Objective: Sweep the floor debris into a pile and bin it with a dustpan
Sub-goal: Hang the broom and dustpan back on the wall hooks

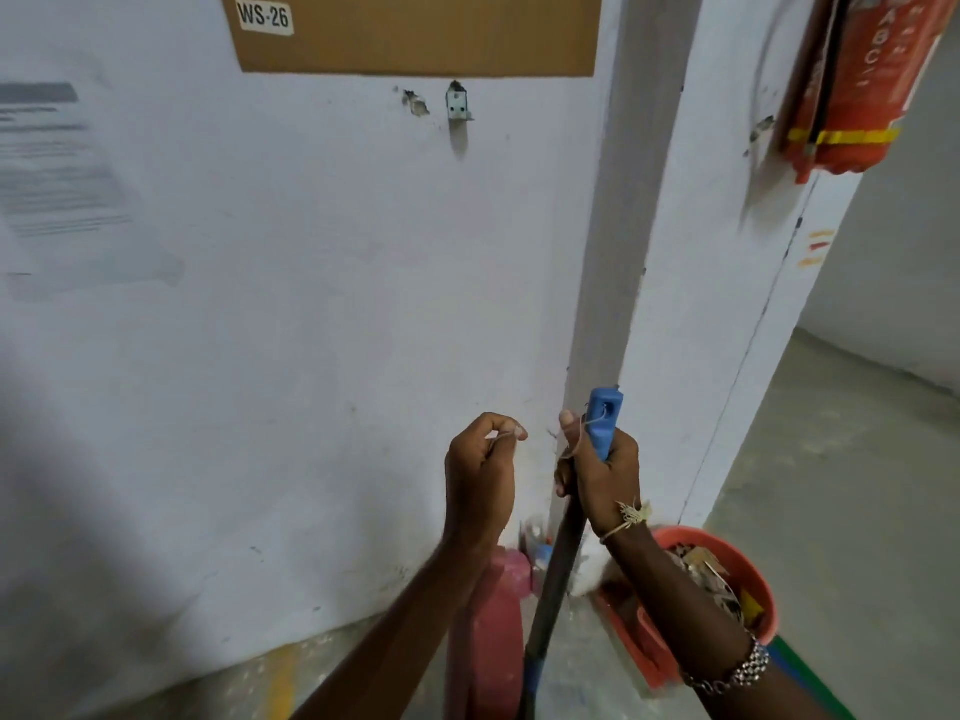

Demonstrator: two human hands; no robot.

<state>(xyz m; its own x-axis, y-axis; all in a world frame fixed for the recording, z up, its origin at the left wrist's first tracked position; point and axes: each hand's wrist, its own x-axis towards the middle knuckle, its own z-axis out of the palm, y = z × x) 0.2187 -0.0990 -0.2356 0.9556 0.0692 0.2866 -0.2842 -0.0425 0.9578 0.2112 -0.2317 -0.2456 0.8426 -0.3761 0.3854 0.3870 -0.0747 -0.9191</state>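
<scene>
Blue plastic formed the cap [604, 423] of the broom handle [556, 574], which the right hand [602, 470] gripped just below it, close to the wall corner. The left hand [480, 465] pinched the cap's thin hanging string [501, 435]. The orange bin [748, 579], beside the handle, held debris. The frail string could slip or snap, and the broom might then topple onto the bin.

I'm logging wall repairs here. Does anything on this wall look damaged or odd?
Yes. Below the cardboard sheet, a gouge scars the plaster beside a small metal bracket that holds nothing. Another chip sits left of the red fire extinguisher.
</scene>
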